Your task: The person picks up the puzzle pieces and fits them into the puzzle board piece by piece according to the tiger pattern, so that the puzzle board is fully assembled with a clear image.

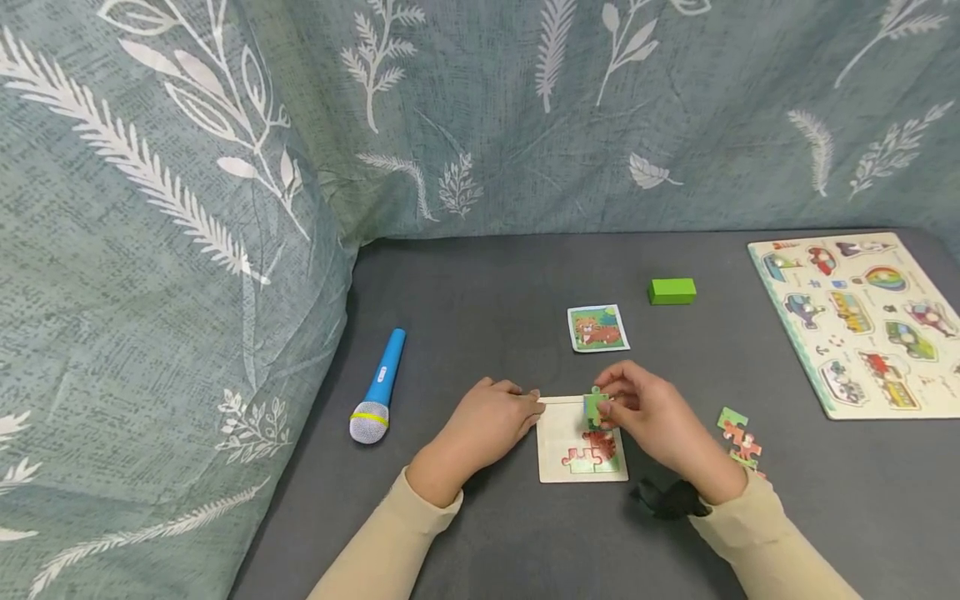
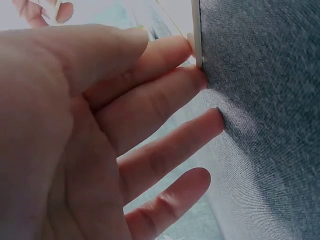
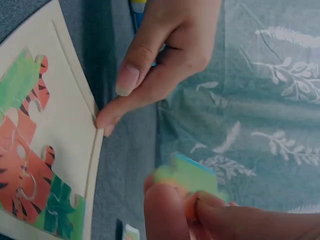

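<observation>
A square wooden puzzle tray (image 1: 551,450) lies on the dark table, with several joined jigsaw pieces (image 3: 25,175) in it showing part of an orange striped animal. My left hand (image 1: 487,425) touches the tray's left edge near the far corner with its fingertips (image 2: 197,77), fingers extended. Between thumb and fingers my right hand (image 1: 648,412) pinches a green jigsaw piece (image 1: 595,408), held over the tray's far right part. The right wrist view shows this piece (image 3: 192,172) blurred, with orange along one side, partly covered by the fingertips.
Loose jigsaw pieces (image 1: 738,437) lie right of the right forearm. Beyond the tray are a tiger picture card (image 1: 598,329) and a green block (image 1: 672,292). A toy microphone (image 1: 380,383) lies at left, a large picture board (image 1: 862,333) at right. Patterned cloth (image 1: 495,125) hangs behind.
</observation>
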`<state>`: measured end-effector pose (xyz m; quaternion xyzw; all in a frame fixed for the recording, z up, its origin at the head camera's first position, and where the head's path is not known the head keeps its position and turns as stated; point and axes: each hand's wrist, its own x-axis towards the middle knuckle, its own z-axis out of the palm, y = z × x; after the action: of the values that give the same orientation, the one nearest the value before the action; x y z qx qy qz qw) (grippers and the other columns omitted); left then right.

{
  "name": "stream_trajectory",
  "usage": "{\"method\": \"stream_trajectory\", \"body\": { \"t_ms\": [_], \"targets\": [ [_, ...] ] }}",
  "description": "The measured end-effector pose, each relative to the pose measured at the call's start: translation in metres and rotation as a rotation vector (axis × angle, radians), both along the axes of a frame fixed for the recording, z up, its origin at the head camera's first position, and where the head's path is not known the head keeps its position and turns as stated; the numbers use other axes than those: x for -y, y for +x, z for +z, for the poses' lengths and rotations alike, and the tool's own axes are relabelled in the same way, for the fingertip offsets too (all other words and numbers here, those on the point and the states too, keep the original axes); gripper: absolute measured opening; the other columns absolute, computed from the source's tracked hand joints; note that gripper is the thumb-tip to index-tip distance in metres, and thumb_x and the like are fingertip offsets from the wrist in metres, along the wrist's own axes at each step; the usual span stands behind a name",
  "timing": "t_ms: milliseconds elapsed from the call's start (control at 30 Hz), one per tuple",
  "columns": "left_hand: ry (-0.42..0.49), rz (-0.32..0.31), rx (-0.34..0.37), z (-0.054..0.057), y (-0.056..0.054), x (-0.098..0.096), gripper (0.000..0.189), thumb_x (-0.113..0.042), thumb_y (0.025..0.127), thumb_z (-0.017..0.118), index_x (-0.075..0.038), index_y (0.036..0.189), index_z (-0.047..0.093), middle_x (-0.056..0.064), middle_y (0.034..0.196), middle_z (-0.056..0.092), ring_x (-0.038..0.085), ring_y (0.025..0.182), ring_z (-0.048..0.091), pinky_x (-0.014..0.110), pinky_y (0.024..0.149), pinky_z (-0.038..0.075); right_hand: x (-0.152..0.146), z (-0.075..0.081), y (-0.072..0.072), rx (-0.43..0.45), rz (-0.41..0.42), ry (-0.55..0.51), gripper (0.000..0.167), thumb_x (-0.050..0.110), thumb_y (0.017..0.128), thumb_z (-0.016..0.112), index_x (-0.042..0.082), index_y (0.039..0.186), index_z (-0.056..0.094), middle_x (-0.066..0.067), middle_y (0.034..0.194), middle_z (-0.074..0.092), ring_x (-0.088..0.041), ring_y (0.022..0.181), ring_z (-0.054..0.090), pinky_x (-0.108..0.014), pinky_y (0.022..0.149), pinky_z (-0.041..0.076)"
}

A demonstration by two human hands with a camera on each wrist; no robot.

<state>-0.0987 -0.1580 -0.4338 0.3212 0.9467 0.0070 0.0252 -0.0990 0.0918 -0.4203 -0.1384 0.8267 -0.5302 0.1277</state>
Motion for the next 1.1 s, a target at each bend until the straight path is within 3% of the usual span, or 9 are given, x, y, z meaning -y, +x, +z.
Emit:
{"method": "stream_trajectory", "body": {
  "t_ms": [133,233,400,500,667,867,1100],
  "targets": [
    [-0.021,0.002,0.006,-0.001,-0.001,-0.001,0.027,-0.031,0.105,0.067,-0.026,0.128,0.078,-0.003,0.135,0.070,0.018,0.117,0.067,0.037,0.087,0.050,0.003,-0.003,-0.001,0.043,-0.002,-0.067,0.026,-0.009,0.098,0.067,-0.006,0.122,0.059,-0.015,0.102,0.072,-0.022,0.081,0.074,-0.036,0.071,0.062],
    [-0.019,0.007,0.013,-0.001,-0.001,-0.001,0.027,-0.032,0.105,0.066,-0.025,0.129,0.078,-0.003,0.136,0.070,0.018,0.117,0.066,0.037,0.087,0.050,0.006,-0.005,-0.003,0.026,-0.007,-0.072,0.026,-0.009,0.097,0.069,-0.006,0.122,0.062,-0.015,0.099,0.073,-0.022,0.078,0.074,-0.036,0.069,0.062],
    [-0.005,0.007,0.003,0.000,-0.002,-0.001,0.026,-0.031,0.105,0.067,-0.024,0.127,0.078,-0.003,0.134,0.071,0.018,0.115,0.067,0.037,0.087,0.051,0.009,-0.010,-0.006,-0.068,-0.048,0.035,0.012,0.001,0.095,0.076,0.003,0.103,0.067,-0.005,0.094,0.072,-0.020,0.086,0.072,-0.037,0.074,0.058],
    [-0.007,0.007,0.005,0.000,-0.001,-0.001,0.026,-0.031,0.105,0.067,-0.024,0.127,0.079,-0.003,0.134,0.071,0.018,0.115,0.067,0.038,0.088,0.051,0.011,-0.014,-0.008,-0.083,-0.074,0.084,0.016,0.004,0.092,0.080,0.008,0.094,0.065,-0.001,0.086,0.069,-0.019,0.081,0.067,-0.035,0.070,0.052],
    [-0.012,0.009,0.022,0.000,-0.001,-0.001,0.027,-0.031,0.105,0.066,-0.024,0.128,0.078,-0.003,0.134,0.070,0.018,0.117,0.067,0.038,0.088,0.051,0.013,-0.022,-0.013,-0.043,-0.090,0.115,0.015,0.002,0.090,0.082,0.006,0.092,0.068,0.000,0.079,0.066,-0.015,0.070,0.060,-0.030,0.061,0.049],
    [0.016,0.002,0.012,-0.001,-0.001,0.000,0.026,-0.031,0.105,0.066,-0.023,0.126,0.079,-0.004,0.132,0.072,0.018,0.116,0.068,0.038,0.087,0.052,0.015,-0.027,-0.013,-0.034,-0.072,0.204,0.001,0.004,0.093,0.079,0.004,0.094,0.078,0.000,0.082,0.074,-0.011,0.072,0.065,-0.030,0.065,0.054],
    [0.010,-0.005,0.007,-0.002,-0.001,0.001,0.026,-0.031,0.105,0.066,-0.024,0.127,0.079,-0.003,0.134,0.071,0.019,0.116,0.068,0.038,0.087,0.051,0.018,-0.035,-0.007,-0.213,-0.067,0.315,0.005,0.007,0.089,0.085,0.010,0.089,0.080,0.004,0.079,0.073,-0.006,0.064,0.060,-0.027,0.058,0.050]
  ]
}}
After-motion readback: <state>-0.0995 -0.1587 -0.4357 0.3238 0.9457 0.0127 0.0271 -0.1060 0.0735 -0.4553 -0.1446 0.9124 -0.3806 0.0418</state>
